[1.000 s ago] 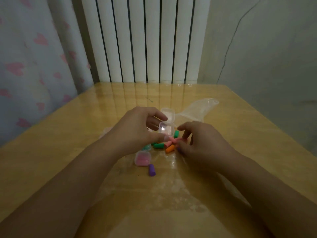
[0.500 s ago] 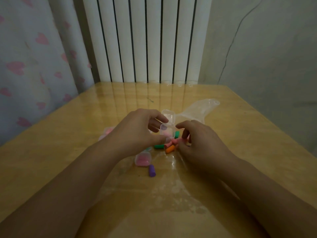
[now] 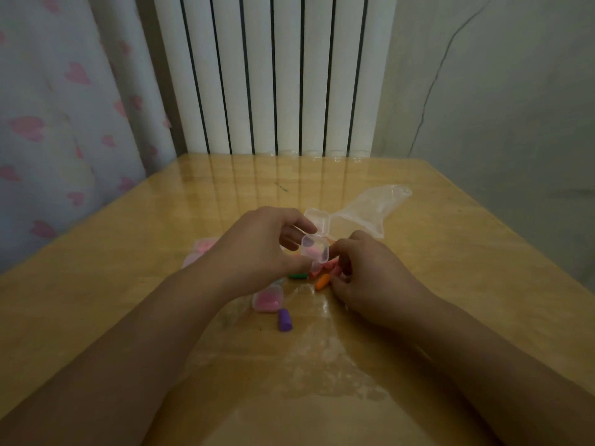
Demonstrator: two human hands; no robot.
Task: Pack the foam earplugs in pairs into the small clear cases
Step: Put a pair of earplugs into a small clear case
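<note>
Just above the middle of the table [image 3: 96, 284], the open clear case [image 3: 315, 249] sits pinched in the left hand [image 3: 260, 246], thumb below and fingers behind, with its hinged lid [image 3: 318, 221] flipped back and away from the person. Something pink shows inside it, probably one earplug already in. The case looks like thin, hard plastic: light, smooth and likely to slip or pop out if squeezed hard, so holding it by two opposite walls, as the left hand does, seems the safest way, leaving the mouth free. The hinge is probably the weak spot and should not be forced.

Just beside the case, the right hand [image 3: 370, 278] has its fingers curled down over the loose earplugs; it seems to pinch a pink earplug [image 3: 333, 268], though the fingertips are partly hidden. The foam should be soft, nearly weightless and springy, best taken across its middle and pressed lightly, since it may push back out of the case before the lid snaps shut.

An orange earplug [image 3: 322, 281] and a green earplug [image 3: 297, 276] lie on the table under the hands. Nearer the person rest a closed case [image 3: 267, 297] filled with pink and a purple earplug [image 3: 285, 320]. A crumpled plastic bag [image 3: 370, 207] lies beyond.
</note>
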